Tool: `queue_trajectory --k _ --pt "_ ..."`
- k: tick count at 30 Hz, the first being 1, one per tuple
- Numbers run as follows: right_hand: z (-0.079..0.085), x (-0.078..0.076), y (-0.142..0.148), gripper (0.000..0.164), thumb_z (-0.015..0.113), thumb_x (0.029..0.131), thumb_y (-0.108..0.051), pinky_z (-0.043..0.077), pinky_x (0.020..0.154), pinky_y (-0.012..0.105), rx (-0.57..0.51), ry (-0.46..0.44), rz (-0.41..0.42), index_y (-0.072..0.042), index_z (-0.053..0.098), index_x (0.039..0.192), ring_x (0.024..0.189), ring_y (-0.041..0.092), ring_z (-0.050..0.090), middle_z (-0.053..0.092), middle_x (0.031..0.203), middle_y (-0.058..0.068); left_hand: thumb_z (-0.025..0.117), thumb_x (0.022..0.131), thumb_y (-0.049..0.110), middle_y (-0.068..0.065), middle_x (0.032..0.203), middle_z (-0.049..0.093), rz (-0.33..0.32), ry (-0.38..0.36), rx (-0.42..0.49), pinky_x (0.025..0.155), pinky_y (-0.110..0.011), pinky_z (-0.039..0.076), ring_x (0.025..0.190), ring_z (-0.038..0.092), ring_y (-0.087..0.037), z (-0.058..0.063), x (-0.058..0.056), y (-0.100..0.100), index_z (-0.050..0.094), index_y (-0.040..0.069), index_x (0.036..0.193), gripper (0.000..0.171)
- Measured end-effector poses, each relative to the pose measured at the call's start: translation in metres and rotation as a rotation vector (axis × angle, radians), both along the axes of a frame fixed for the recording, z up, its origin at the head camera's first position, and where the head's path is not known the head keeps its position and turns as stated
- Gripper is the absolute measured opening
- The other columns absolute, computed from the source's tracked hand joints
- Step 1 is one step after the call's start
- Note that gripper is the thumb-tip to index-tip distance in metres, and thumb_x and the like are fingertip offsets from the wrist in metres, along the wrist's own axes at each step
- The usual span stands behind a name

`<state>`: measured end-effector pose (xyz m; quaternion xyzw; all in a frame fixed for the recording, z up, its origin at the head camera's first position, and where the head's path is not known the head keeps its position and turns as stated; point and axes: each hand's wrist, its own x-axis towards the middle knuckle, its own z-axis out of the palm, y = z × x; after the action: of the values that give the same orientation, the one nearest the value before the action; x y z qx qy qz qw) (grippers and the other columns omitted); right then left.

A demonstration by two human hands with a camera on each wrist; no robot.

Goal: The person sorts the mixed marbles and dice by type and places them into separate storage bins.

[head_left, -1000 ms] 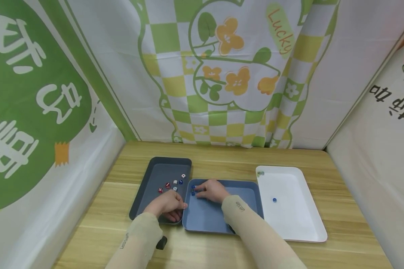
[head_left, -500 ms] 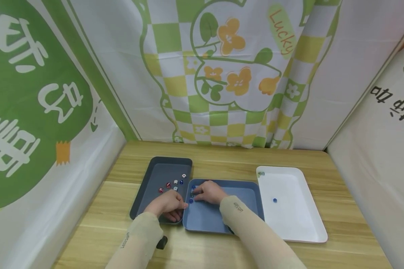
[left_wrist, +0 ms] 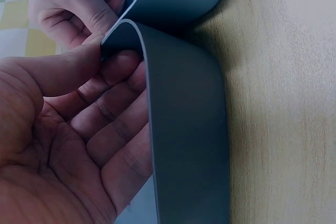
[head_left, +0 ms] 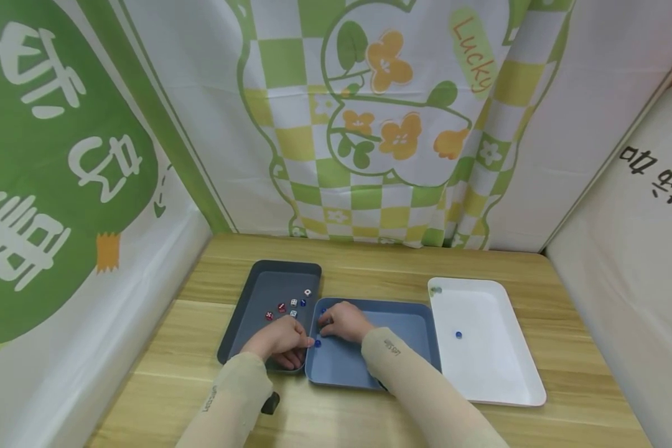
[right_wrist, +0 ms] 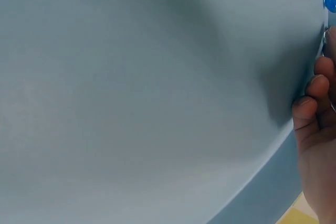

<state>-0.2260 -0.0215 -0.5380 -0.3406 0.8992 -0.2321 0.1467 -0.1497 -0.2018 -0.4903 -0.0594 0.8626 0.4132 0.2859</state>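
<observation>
My left hand (head_left: 280,342) grips the near right corner of the dark grey tray (left_wrist: 184,119). Its thumb lies over the rim, and the other fingers curl inside against the wall. In that tray lie several dice, among them a red die (head_left: 269,315), a white die (head_left: 307,292) and a blue die (head_left: 303,303). Inside the blue tray (head_left: 392,354), my right hand (head_left: 347,320) is at the left wall, finger and thumb around a small glass marble, mostly hidden. One blue marble (head_left: 318,343) lies below the thumb; another blue marble (right_wrist: 329,2) shows beyond the fingertips.
A white tray (head_left: 493,348) stands to the right, touching the blue one, with a single blue marble (head_left: 458,335) on its floor and small greenish marbles (head_left: 435,290) in its far left corner. All three trays rest on a wooden table (head_left: 369,267) against a printed curtain (head_left: 392,124).
A blue marble has come down along the blue tray's left wall toward the left thumb. The right hand has shifted slightly toward that wall. The left hand keeps its grip.
</observation>
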Motion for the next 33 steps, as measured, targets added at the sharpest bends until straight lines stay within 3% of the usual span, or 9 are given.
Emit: queue_trajectory --k 8,17,21,27,33 --pt "0.000 0.001 0.001 0.018 0.080 0.090 -0.022 0.057 0.085 0.024 -0.010 0.023 0.009 -0.015 0.081 0.106 0.097 0.009 0.071 0.078 0.102 -0.004 0.068 0.100 0.019 -0.012 0.073 0.072 -0.005 -0.002 0.005 0.061 -0.040 0.063 0.064 0.072 -0.023 0.001 0.000 0.002 0.071 0.000 0.081 0.027" --pt "0.001 -0.007 0.017 0.010 0.081 0.089 -0.023 0.052 0.071 0.023 -0.107 -0.128 -0.067 -0.019 0.081 0.098 0.077 0.004 0.060 0.075 0.095 -0.009 0.068 0.100 0.019 -0.013 0.074 0.072 0.003 -0.009 0.013 0.060 -0.040 0.063 0.063 0.072 -0.023 0.000 -0.001 0.001 0.070 0.001 0.077 0.029" --pt "0.009 -0.009 0.027 0.013 0.081 0.089 -0.023 0.053 0.073 0.025 -0.131 -0.192 -0.106 -0.019 0.081 0.102 0.081 0.007 0.061 0.075 0.101 -0.007 0.068 0.100 0.019 -0.013 0.073 0.071 0.003 -0.005 0.013 0.060 -0.039 0.063 0.062 0.071 -0.023 -0.001 -0.001 0.002 0.070 0.002 0.077 0.029" --pt "0.015 -0.015 0.043 0.014 0.080 0.090 -0.024 0.054 0.074 0.029 -0.159 -0.201 -0.129 -0.019 0.081 0.103 0.083 0.009 0.062 0.075 0.103 -0.006 0.068 0.100 0.020 -0.013 0.074 0.071 0.009 -0.007 0.012 0.060 -0.039 0.063 0.062 0.071 -0.022 -0.001 0.000 0.001 0.070 0.001 0.080 0.027" --pt "0.023 -0.023 0.060 0.017 0.079 0.091 -0.023 0.056 0.087 0.037 -0.213 -0.233 -0.156 -0.015 0.080 0.107 0.095 0.011 0.065 0.075 0.107 -0.004 0.068 0.100 0.020 -0.014 0.074 0.071 0.013 -0.005 0.017 0.061 -0.040 0.063 0.063 0.071 -0.023 -0.001 0.001 0.000 0.070 0.001 0.082 0.027"
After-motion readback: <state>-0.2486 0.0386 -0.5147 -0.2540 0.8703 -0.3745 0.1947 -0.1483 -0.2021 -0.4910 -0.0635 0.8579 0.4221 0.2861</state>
